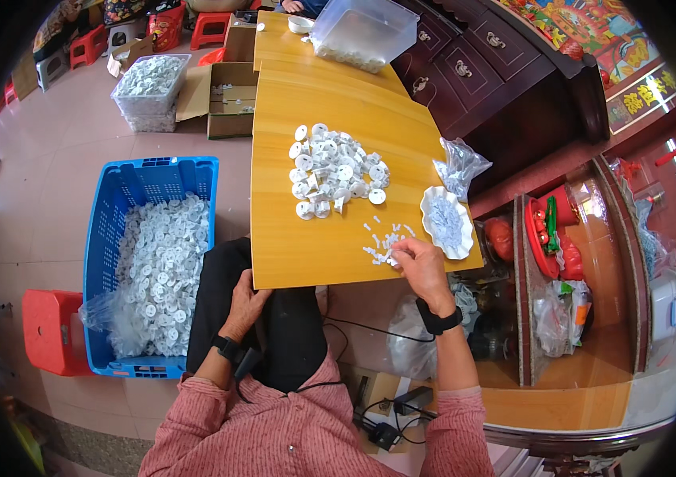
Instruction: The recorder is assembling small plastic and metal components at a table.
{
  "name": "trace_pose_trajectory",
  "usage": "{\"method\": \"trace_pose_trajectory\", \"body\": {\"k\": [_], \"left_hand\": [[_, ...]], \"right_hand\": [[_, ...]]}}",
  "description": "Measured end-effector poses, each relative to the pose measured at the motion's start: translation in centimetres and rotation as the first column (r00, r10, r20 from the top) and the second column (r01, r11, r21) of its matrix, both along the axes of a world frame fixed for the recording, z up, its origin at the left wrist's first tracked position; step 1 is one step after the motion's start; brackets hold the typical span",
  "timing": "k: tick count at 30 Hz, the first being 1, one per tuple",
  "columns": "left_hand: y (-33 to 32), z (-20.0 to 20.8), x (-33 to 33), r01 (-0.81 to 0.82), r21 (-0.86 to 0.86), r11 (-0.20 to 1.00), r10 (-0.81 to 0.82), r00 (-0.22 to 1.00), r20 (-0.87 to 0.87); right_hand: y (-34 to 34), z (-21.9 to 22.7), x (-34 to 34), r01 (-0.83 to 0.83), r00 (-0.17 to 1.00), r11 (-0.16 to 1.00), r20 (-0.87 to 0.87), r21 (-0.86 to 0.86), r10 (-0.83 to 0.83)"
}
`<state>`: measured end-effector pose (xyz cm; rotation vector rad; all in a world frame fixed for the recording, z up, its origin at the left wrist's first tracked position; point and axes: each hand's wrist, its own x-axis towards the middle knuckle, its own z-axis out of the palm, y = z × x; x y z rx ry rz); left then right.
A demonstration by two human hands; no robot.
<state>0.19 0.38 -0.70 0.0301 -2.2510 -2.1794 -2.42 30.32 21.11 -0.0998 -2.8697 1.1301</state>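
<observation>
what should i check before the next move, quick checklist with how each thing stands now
1. Right hand at the small white pieces: ok, its fingertips are at their near edge.
2. Piece secure in the right grip: cannot tell, the fingertips cover it.
3. Left hand at the pieces: not ok, it is down by the table's near left corner.
4. Scalloped white dish on the table: ok, it holds a pale heap.
5. White disc-ended plastic parts apart from the small pieces: ok, bare wood shows between.
</observation>
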Motion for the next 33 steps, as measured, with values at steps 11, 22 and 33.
{"method": "trace_pose_trajectory", "body": {"k": [11,22,33], "left_hand": [[0.1,1.0,0.2,0.018,0.086,0.996,-0.022,0.999,0.044],[-0.1,0.3,0.1,0.029,0.027,0.999,-0.029,0.999,0.019],[0.1,0.4,0.2,0.018,0.081,0.997,-0.018,1.000,0.003]], "right_hand": [[1.6,0.2,0.4,0.043,0.999,0.999,0.031,0.014,-0.043],[6.2,-1.5,-0.2,0.096,0.989,0.950,-0.137,0.296,-0.058],[8.0,-2.5,-0.8,0.085,0.976,0.930,-0.220,0.358,-0.004]]}}
